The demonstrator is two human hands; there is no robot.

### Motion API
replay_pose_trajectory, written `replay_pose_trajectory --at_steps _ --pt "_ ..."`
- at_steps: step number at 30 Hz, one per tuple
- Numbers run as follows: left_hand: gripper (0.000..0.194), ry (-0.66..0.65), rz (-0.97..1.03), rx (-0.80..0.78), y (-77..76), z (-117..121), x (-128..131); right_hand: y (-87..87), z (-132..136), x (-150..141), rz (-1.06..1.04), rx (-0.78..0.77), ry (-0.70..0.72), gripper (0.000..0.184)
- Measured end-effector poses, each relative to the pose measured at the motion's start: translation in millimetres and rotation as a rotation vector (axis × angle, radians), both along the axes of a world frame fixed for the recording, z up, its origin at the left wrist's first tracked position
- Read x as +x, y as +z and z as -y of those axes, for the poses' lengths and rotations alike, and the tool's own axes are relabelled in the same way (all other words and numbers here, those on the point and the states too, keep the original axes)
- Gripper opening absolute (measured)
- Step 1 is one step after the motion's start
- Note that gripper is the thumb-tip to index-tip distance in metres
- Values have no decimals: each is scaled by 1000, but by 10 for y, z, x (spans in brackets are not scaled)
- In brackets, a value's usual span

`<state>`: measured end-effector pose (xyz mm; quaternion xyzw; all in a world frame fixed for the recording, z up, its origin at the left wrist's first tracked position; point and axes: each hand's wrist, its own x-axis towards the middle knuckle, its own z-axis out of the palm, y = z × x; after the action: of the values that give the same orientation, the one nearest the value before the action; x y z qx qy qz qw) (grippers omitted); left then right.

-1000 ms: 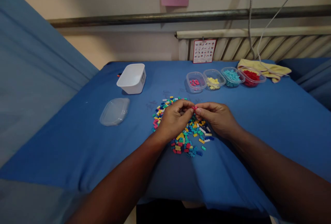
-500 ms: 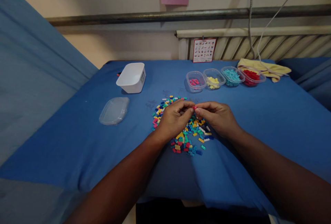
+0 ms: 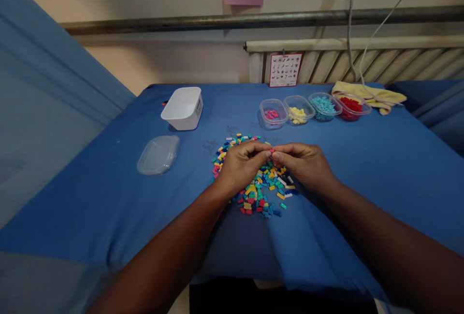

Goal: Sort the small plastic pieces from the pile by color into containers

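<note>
Pinched between both hands is a small pinkish-red toy brick (image 3: 272, 150), mostly covered by fingertips. My left hand (image 3: 243, 163) grips it from the left with thumb and forefinger, and my right hand (image 3: 305, 162) from the right in the same way. Beneath the hands spreads a loose pile of small toy bricks (image 3: 259, 195) in yellow, green, blue, pink and white. Beyond the hands stands a clear tub (image 3: 266, 121) with some pink bricks inside.
Right of the pink tub are clear tubs of yellow pieces (image 3: 297, 115), turquoise pieces (image 3: 324, 105) and red pieces (image 3: 351, 106), beside a yellow cloth (image 3: 377, 92). At left are a white bin (image 3: 183, 123) and a clear lid (image 3: 158, 155). A picture card (image 3: 285, 69) leans by the radiator (image 3: 326, 63).
Both hands stay together with the pinkish-red brick between their fingertips, which have shifted only slightly. The whole view has moved a little.
</note>
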<state>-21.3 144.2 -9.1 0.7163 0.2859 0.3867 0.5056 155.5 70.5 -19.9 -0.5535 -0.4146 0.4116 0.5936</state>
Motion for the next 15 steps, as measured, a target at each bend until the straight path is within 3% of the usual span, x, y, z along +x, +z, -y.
replay_pose_trajectory --at_steps 5,8,12,15 --pt "14 41 -33 158 -33 15 18 18 39 -77 49 13 -23 25" --pt "13 69 -22 170 -55 28 38 29 51 -108 40 11 -44 28" --pt "12 104 9 -15 -39 36 76 48 25 -85 -37 -15 -13 30" --pt "13 118 21 -188 18 27 94 52 -13 -30 -242 -16 7 35"
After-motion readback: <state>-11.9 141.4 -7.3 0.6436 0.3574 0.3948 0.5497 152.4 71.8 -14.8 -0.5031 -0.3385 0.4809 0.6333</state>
